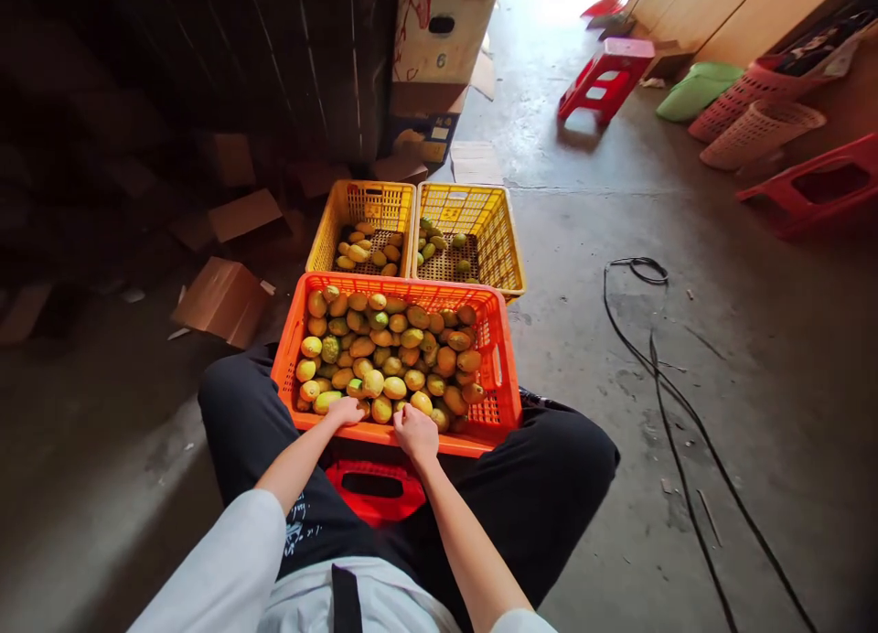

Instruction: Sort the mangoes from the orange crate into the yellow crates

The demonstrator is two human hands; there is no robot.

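An orange crate full of yellow-green fruit stands between my knees. My left hand reaches over its near rim with fingers curled down onto a fruit. My right hand is beside it, fingers closed around another fruit at the near edge. Beyond the orange crate stand two yellow crates: the left yellow crate holds several yellow fruit, the right yellow crate holds several greener ones.
I sit on a red stool. Cardboard pieces lie at the left. A black cable runs over the concrete floor at the right. Another red stool and pink baskets stand at the back right.
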